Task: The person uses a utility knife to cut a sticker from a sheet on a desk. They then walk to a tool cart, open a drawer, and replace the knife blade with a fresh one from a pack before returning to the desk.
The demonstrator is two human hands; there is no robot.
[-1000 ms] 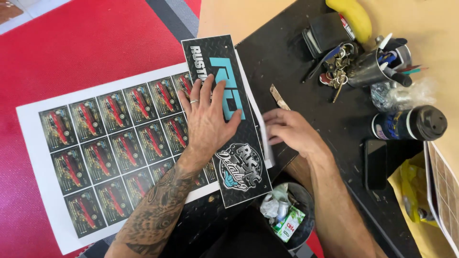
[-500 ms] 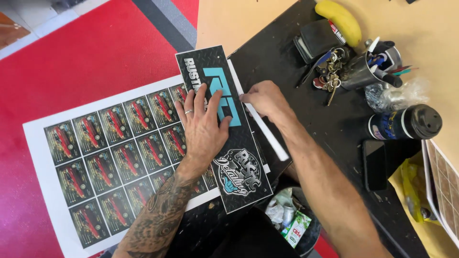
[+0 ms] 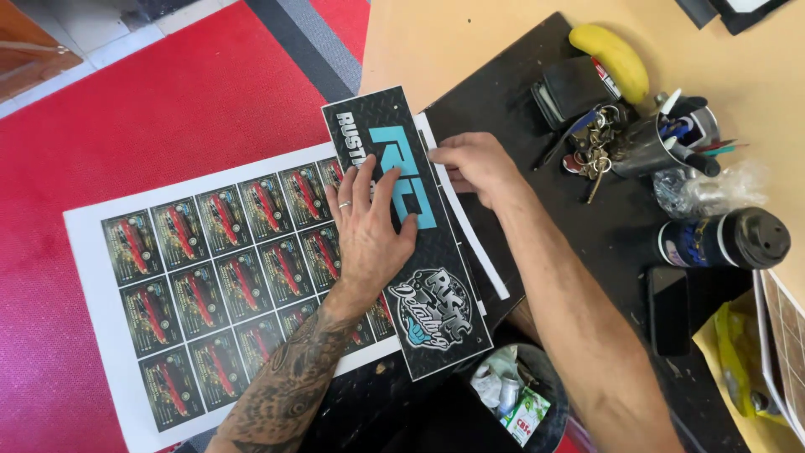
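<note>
While the left hand (image 3: 369,226) presses flat, fingers spread, on the long black plate (image 3: 411,243), the right hand (image 3: 474,164) pinches a white strip (image 3: 470,231) along its far-running right edge.

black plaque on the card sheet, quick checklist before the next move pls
1. Left hand flat on the black plaque: ok.
2. Right hand at the plaque's right edge, fingertips on the white strip beside it: ok.
3. Plaque lies over the right end of the printed card sheet: ok.
4. Plaque edge lined up with a card row: cannot tell.
5. Blade or cutting tool in either hand: cannot tell, none visible.
6. Black mat near the right forearm free of the keys and phone: ok.
</note>
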